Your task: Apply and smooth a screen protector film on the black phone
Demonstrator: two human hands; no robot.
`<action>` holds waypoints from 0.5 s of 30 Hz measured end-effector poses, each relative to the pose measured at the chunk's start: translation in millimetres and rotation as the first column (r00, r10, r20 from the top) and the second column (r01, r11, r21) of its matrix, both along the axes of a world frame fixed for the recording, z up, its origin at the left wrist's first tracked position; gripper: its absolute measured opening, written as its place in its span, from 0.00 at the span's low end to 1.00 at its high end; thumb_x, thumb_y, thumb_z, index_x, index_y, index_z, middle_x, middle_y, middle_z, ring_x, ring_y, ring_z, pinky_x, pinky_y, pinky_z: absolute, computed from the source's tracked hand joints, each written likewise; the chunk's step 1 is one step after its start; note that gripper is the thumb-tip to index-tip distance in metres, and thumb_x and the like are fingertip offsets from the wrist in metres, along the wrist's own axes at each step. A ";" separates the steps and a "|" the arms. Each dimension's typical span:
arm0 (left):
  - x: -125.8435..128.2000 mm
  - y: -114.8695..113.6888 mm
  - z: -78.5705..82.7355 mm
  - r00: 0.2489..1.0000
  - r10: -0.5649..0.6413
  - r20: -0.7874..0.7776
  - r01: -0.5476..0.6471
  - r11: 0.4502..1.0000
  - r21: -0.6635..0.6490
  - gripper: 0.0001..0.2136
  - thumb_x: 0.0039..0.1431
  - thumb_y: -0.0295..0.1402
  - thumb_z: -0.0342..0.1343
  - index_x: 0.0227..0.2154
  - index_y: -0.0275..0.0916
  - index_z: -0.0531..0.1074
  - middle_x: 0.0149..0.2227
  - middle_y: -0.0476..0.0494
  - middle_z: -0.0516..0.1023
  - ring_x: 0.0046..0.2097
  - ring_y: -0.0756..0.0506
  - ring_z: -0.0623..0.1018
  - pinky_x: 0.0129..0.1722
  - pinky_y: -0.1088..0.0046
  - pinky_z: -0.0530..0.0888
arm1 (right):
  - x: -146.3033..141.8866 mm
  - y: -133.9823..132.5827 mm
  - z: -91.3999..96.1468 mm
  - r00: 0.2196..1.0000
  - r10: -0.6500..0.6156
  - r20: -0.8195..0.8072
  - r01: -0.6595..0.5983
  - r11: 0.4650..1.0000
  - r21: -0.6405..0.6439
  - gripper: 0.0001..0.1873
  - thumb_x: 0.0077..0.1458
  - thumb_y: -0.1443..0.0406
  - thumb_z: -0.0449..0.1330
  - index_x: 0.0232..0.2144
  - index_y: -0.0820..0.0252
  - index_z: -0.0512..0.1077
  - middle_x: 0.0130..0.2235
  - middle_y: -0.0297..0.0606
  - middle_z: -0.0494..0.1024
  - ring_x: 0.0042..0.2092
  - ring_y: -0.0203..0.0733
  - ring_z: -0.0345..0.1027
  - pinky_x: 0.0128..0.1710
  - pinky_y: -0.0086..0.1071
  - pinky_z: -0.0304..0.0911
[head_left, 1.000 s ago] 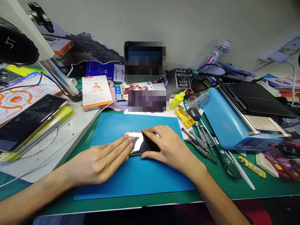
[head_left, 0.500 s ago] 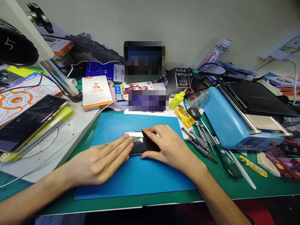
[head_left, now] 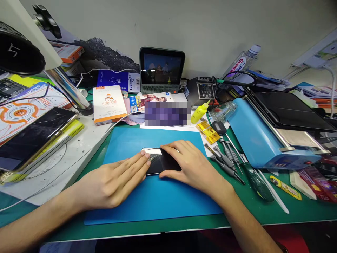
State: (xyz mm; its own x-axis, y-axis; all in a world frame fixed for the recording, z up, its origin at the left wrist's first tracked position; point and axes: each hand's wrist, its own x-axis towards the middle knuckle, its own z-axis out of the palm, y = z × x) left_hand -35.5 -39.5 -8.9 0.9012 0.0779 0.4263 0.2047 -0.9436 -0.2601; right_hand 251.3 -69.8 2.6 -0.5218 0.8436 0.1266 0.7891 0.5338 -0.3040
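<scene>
On the blue work mat (head_left: 158, 200) lies a smartphone (head_left: 154, 165), its dark, glossy screen facing up and catching a bright reflection. My left hand (head_left: 116, 179) rests flat over the phone's left end, fingers stretched out side by side with the tips on the glass; its thumb is hidden. Around the right end, my right hand (head_left: 189, 161) is closed, with the thumb at the near edge and the index finger at the far edge. Both ends of the phone are partly covered by my hands.
Right of the mat lie several screwdrivers (head_left: 226, 158), a green-handled tool (head_left: 258, 182) and a blue machine (head_left: 250, 133). A yellow bottle (head_left: 200, 112), a white-orange box (head_left: 109, 105) and a small display (head_left: 162, 70) stand behind. Another phone (head_left: 37, 137) lies left, near a metal post (head_left: 70, 88).
The view has shifted very slightly. Both hands keep practically the same position on the phone, and the reflection on its screen has changed a little.
</scene>
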 end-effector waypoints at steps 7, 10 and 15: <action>0.2 0.1 1.1 1.000 0.003 0.016 -0.003 1.000 0.001 0.17 0.67 0.23 0.59 0.57 0.21 0.72 0.58 0.25 0.79 0.62 0.32 0.77 0.60 0.58 0.79 | -1.1 0.2 2.6 1.000 -0.010 -0.011 0.009 1.000 -0.016 0.35 0.61 0.44 0.65 0.61 0.57 0.69 0.55 0.48 0.77 0.55 0.56 0.71 0.54 0.52 0.69; 0.9 0.0 2.7 1.000 0.004 0.011 -0.004 1.000 0.001 0.17 0.67 0.23 0.59 0.57 0.20 0.72 0.58 0.25 0.79 0.61 0.31 0.78 0.57 0.57 0.81 | -1.5 0.3 3.5 1.000 -0.012 -0.013 0.011 1.000 -0.028 0.34 0.61 0.44 0.64 0.61 0.58 0.68 0.56 0.48 0.77 0.56 0.56 0.70 0.55 0.52 0.69; 1.1 0.3 4.6 1.000 -0.015 0.016 0.015 1.000 -0.006 0.16 0.68 0.22 0.58 0.56 0.19 0.73 0.57 0.24 0.79 0.60 0.30 0.79 0.54 0.57 0.83 | -1.4 0.1 2.9 1.000 -0.013 -0.027 0.012 0.999 -0.036 0.34 0.62 0.45 0.64 0.61 0.58 0.67 0.58 0.48 0.76 0.57 0.57 0.70 0.56 0.52 0.68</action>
